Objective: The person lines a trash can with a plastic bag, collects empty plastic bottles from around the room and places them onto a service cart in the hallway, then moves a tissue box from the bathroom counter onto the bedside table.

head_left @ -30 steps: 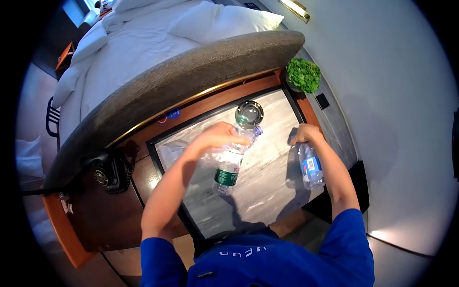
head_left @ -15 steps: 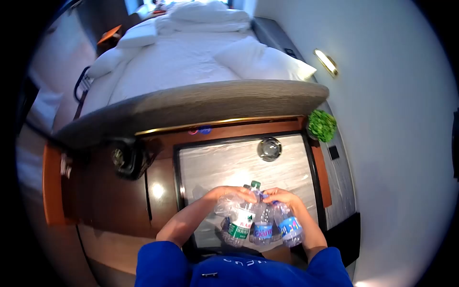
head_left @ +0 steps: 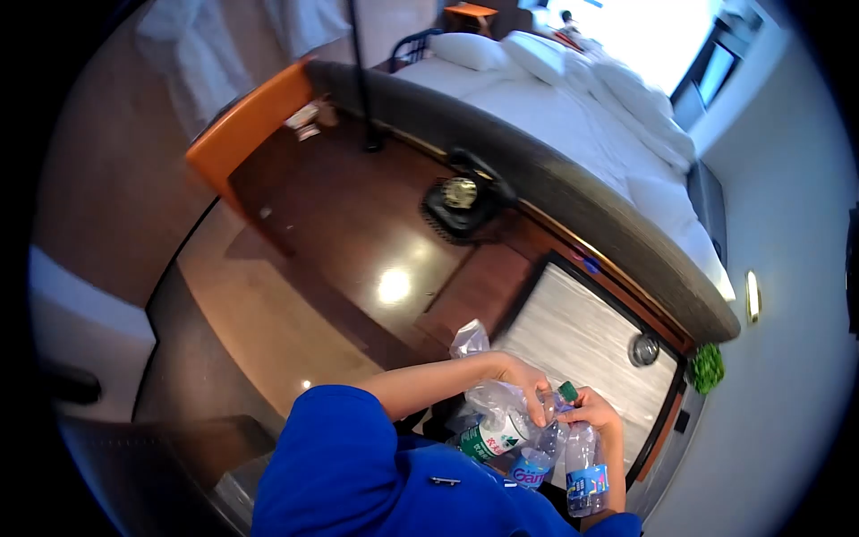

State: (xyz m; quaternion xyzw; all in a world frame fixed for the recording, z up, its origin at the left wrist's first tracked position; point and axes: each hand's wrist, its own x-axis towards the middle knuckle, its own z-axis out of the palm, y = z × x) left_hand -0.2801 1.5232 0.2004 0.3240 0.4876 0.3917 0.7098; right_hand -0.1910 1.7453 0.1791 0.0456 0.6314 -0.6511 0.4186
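Note:
Close to my chest, several clear plastic bottles hang together, gripped near their necks. Under my left hand [head_left: 530,383], whose fingers are closed on the bottles, is one bottle with a green and white label [head_left: 492,438]. A bottle with a pale blue label [head_left: 531,467] hangs in the middle, between my two hands. My right hand [head_left: 591,409] is closed round the top of a bottle with a bright blue label [head_left: 587,483]. A green cap [head_left: 567,391] sticks up between the hands. Crumpled clear plastic [head_left: 471,339] shows beside my left forearm. Exact finger contacts are partly hidden.
A brown desk [head_left: 358,237] carries a black rotary telephone [head_left: 461,195] and a framed light panel [head_left: 573,327] with a glass ashtray [head_left: 643,350]. A green plant [head_left: 706,369] stands at its right end. Behind is a bed [head_left: 555,116] with white bedding.
The view has swung left and tilted, bringing more of the desk's left side and the floor into sight. Both hands still hold the bottles, now nearer my body, with the bottles tilted.

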